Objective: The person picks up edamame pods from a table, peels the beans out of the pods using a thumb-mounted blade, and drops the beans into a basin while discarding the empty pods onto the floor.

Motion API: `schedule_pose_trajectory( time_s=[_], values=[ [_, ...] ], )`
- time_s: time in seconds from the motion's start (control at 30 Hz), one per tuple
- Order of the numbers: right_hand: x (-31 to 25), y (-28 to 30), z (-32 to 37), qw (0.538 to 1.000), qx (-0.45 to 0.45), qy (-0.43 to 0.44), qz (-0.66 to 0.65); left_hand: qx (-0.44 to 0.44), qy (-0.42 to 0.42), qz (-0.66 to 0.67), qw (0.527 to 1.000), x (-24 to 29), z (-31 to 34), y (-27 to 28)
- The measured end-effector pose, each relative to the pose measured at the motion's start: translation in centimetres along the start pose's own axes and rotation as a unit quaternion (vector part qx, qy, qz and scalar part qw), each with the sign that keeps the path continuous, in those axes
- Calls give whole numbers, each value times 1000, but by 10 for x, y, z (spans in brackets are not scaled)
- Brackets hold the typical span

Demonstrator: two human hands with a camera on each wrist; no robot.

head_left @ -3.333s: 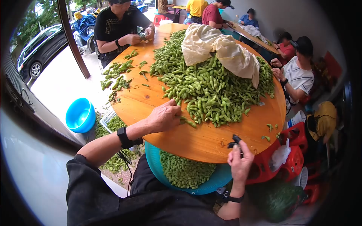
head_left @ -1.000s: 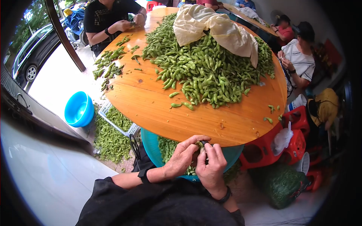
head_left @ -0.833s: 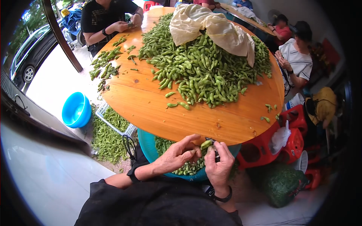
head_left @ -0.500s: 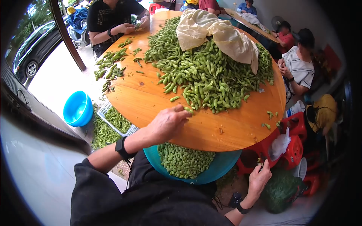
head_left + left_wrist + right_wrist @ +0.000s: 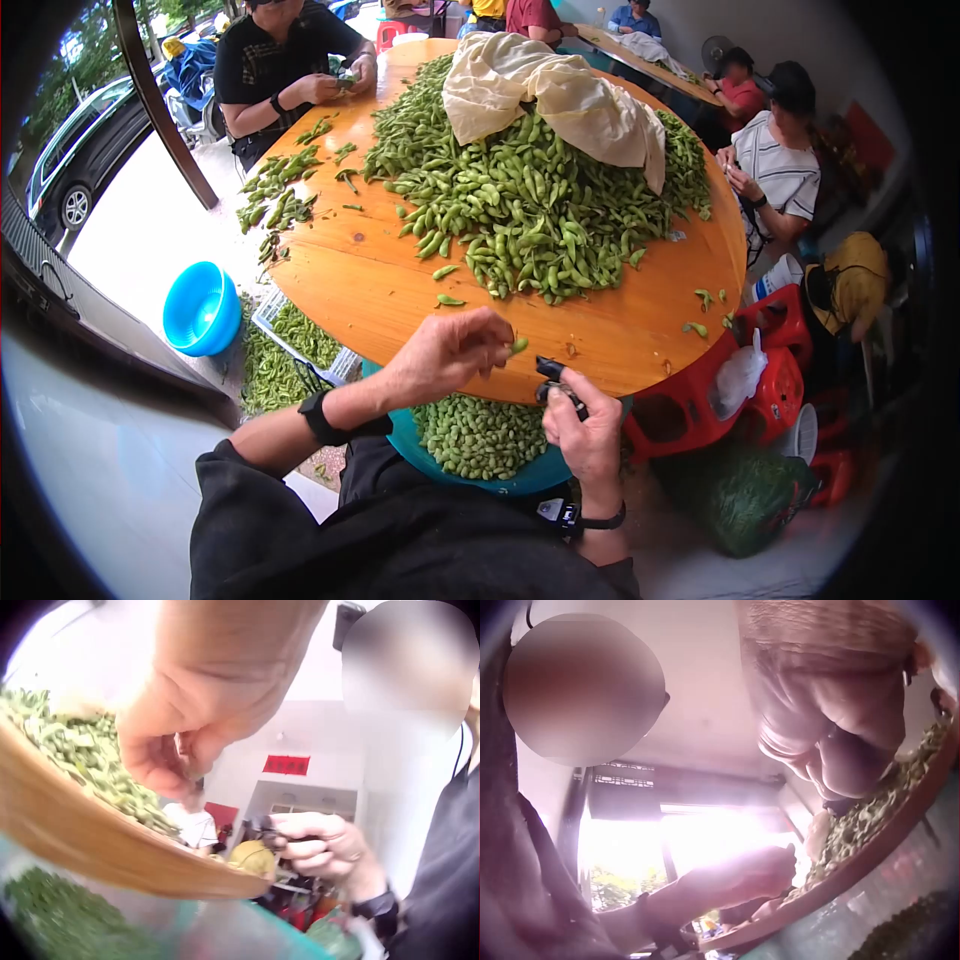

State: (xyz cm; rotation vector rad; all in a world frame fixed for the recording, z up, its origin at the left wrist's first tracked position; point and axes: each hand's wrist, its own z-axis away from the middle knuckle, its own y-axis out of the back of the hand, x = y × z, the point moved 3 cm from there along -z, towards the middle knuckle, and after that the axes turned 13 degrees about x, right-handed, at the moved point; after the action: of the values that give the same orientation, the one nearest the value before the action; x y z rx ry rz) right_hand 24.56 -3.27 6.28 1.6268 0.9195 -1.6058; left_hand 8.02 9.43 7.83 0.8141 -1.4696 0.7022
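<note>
In the head view my left hand point(image 5: 455, 350) pinches a green soybean pod point(image 5: 519, 346) just over the near edge of the round wooden table point(image 5: 360, 290). A short gap to its right, my right hand point(image 5: 585, 430) holds a small black tool point(image 5: 549, 367) between curled finger and thumb, its shape partly hidden. A large pile of soybean pods point(image 5: 540, 220) covers the table's middle, and two loose pods point(image 5: 450, 300) lie nearer me. Below the edge, a turquoise basin point(image 5: 545, 470) holds shelled beans point(image 5: 480, 435). The left wrist view shows the right hand point(image 5: 322, 844) beyond the left.
A cream cloth point(image 5: 560, 95) drapes over the pile. Across the table a person in black point(image 5: 285, 70) handles something small. Red stools point(image 5: 690, 400) and a green bag point(image 5: 745, 495) stand at right. An empty blue basin point(image 5: 200, 310) and a crate point(image 5: 300, 340) of pods are on the left.
The hands met over the basin with a pod, then parted. My left hand took a fresh pod from the table and drew it back. My right hand swung in from the lower right.
</note>
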Motion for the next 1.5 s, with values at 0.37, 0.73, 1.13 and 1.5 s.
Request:
schedule_pose_trajectory(
  time_s=[0.37, 0.73, 1.13, 1.5],
  values=[
    [15, -22, 3, 961, -88, -164, -204, 177, -217, -112, 953, -21, 39, -35],
    [8, -9, 3, 957, -145, -122, -219, -37, 176, 473, 863, -36, 42, -45],
    [-14, -10, 12, 943, -93, 211, 240, 80, -187, -135, 970, -15, 45, -35],
    [-5, -2, 10, 970, -201, 51, 124, -98, 130, 263, 951, -37, 47, -35]
  ],
)
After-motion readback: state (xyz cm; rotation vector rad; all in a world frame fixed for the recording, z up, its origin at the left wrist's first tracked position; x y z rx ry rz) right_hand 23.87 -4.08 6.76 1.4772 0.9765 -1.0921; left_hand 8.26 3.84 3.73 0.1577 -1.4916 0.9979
